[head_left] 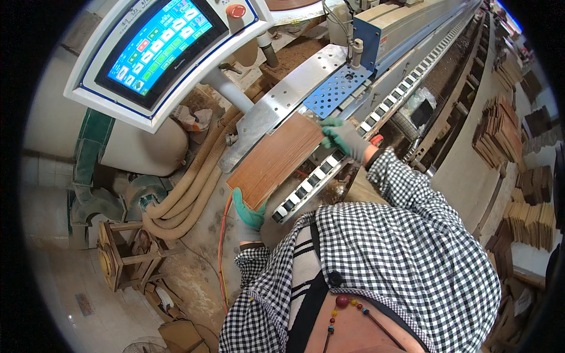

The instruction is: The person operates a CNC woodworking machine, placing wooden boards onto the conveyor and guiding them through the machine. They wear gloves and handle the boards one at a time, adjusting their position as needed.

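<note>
A flat reddish-brown wooden board (273,156) lies slantwise across the metal infeed table of a machine. My left hand (249,213), in a green and grey glove, is closed on the board's near left corner. At the opposite end, my right hand (347,141), also gloved, grips the board's right edge beside the blue perforated plate (336,94). Some of its fingers are hard to make out. Between the board and my body runs a conveyor chain (312,183) with black and white pads.
A control panel with a lit screen (162,47) and red button (236,10) overhangs the upper left. Ribbed hoses (188,200) curve below it. An orange cable (222,253) runs along the floor. Stacked boards (499,130) stand at the right.
</note>
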Demonstrator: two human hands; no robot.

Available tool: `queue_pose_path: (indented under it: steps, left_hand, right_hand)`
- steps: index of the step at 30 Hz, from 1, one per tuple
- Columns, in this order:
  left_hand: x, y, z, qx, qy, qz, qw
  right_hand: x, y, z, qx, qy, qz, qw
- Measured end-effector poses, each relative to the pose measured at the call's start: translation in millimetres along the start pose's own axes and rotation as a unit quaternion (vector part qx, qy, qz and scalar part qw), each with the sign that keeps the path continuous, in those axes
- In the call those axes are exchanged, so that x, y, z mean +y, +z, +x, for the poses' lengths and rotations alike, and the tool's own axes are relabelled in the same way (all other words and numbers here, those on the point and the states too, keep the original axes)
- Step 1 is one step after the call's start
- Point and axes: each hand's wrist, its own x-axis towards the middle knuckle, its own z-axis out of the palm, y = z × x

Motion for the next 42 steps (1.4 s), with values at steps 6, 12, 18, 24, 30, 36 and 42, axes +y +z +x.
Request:
queue_pose_path:
  steps: [6, 12, 18, 24, 30, 36, 42]
  left_hand:
    - [2, 6, -1, 0.009, 0.006, 0.014, 1.0]
    - [2, 5, -2, 0.018, 0.01, 0.028, 0.999]
    - [2, 5, -2, 0.012, 0.024, 0.043, 0.999]
    - [-4, 9, -2, 0.05, 0.034, 0.027, 0.998]
    - [-5, -7, -3, 0.004, 0.011, 0.128, 0.992]
    - [-7, -10, 0, 0.007, 0.023, 0.101, 0.995]
    - [-13, -20, 1, 0.0, 0.041, 0.057, 0.998]
  right_hand:
    - [-16, -62, 33, 0.103, -0.115, 0.001, 0.988]
    - [5, -54, 14, 0.064, -0.176, -0.099, 0.977]
    - [29, -1, -32, 0.045, -0.458, -0.621, 0.634]
    - [34, 32, -29, 0.01, -0.367, -0.726, 0.582]
    - [30, 34, -26, 0.009, -0.368, -0.744, 0.558]
    - [33, 33, -22, 0.02, -0.388, -0.732, 0.56]
    - [36, 32, -18, 0.025, -0.402, -0.728, 0.554]
